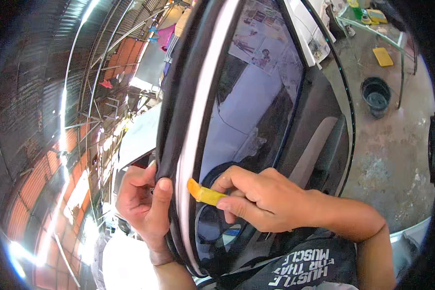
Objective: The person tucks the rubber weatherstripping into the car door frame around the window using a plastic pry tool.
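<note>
A car door stands upright before me, its window frame edged by a white painted strip. Along that strip runs a black rubber seal. My left hand is closed on the outer edge of the seal, thumb on the near side and fingers bent behind it. In my right hand, a small flat yellow tool with an orange tip is pinched between thumb and fingers. The tip meets the white strip in the picture; whether it presses on it, I cannot tell. Dark window glass lies behind the tool.
A black bucket stands on the concrete floor to the right. Beyond it are a yellow flat piece and a glass-topped table with bottles. A corrugated metal wall rises at the left.
</note>
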Available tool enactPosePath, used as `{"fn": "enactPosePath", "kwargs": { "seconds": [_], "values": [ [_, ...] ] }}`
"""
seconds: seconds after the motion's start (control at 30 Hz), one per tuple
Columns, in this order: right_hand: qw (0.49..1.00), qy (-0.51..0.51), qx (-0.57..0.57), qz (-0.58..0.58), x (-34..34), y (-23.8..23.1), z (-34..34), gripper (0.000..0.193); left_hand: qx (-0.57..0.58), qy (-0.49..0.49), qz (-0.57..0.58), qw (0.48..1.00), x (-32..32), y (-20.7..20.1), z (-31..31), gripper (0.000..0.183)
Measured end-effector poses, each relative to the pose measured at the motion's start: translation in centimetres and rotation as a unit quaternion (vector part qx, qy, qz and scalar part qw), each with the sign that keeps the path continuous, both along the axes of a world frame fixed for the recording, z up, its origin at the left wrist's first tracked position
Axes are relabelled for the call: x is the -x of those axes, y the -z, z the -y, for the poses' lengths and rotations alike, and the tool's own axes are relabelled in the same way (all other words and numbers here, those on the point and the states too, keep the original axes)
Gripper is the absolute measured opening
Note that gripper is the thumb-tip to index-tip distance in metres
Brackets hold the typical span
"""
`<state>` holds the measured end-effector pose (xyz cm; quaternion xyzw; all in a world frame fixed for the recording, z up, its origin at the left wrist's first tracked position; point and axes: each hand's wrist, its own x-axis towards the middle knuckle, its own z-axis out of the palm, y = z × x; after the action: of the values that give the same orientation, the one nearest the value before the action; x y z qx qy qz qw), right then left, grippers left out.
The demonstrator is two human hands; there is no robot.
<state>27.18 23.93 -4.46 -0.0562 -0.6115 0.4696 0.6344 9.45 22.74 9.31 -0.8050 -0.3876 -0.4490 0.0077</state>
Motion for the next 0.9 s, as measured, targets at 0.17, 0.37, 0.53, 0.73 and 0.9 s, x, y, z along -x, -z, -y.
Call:
{"fn": "enactPosePath", "kwargs": {
  "seconds": [0.17,0.37,0.53,0.73,0.9],
  "values": [
    [1.000,-0.007,-0.008,0.026,0.3,-2.0,-1.2,0.019,0.006,0.011,-0.018,1.000,-0.2,-0.5,-0.8,0.020],
    [0.999,0.002,-0.001,0.047,-0.2,-2.1,-0.9,0.018,-0.005,0.013,-0.037,0.999,0.0,-0.4,-1.1,0.016],
    [0.993,0.074,0.005,0.092,0.0,-2.6,-1.0,0.019,-0.023,0.005,-0.076,0.997,-0.3,-0.6,-1.2,0.015],
    [0.988,0.102,0.024,0.116,-0.6,-4.3,-0.2,0.022,-0.052,-0.026,-0.123,0.991,-0.5,-0.5,-1.0,0.020],
    [0.971,0.114,0.039,0.209,-2.5,-6.7,-0.5,0.019,-0.072,-0.022,-0.125,0.989,-0.6,-0.4,-0.8,0.038]
  ]
}}
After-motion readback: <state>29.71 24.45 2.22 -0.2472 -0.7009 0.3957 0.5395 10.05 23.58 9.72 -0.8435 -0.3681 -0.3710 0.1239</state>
